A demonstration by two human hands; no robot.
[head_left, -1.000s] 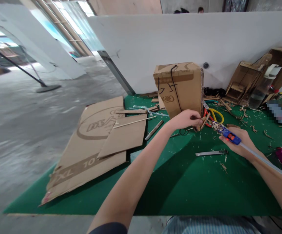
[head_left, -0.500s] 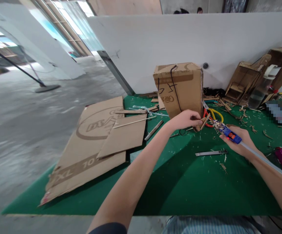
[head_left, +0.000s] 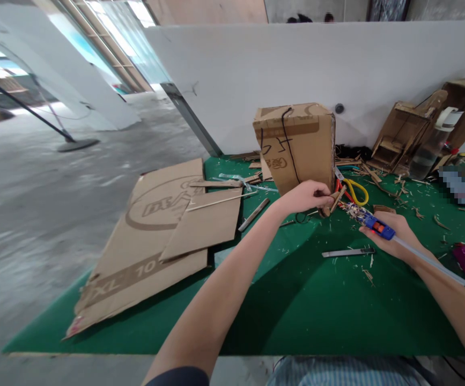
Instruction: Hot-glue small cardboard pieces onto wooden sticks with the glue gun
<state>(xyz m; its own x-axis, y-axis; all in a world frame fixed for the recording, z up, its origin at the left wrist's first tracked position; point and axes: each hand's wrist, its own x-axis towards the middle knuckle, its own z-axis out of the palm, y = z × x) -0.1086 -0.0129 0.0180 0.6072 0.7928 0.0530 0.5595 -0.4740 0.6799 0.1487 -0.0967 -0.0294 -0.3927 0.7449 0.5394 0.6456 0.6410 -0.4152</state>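
Barely shifted: right hand (head_left: 393, 236) gripping glue gun (head_left: 371, 221), nozzle edged closer to the cardboard scrap (head_left: 332, 202) pinched by left hand (head_left: 307, 197) beside the box (head_left: 296, 147). Gluing step; next needs steady nozzle contact.

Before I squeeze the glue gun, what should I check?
1. Left hand pinching the small cardboard piece: ok.
2. Right hand gripping the glue gun: ok.
3. Nozzle pointed at the piece: ok; touching it: cannot tell.
4. Box upright behind the piece: ok.
5. Left fingers away from the nozzle: not ok, very close.
6. Scissors out of the way: not ok, right beside the piece.
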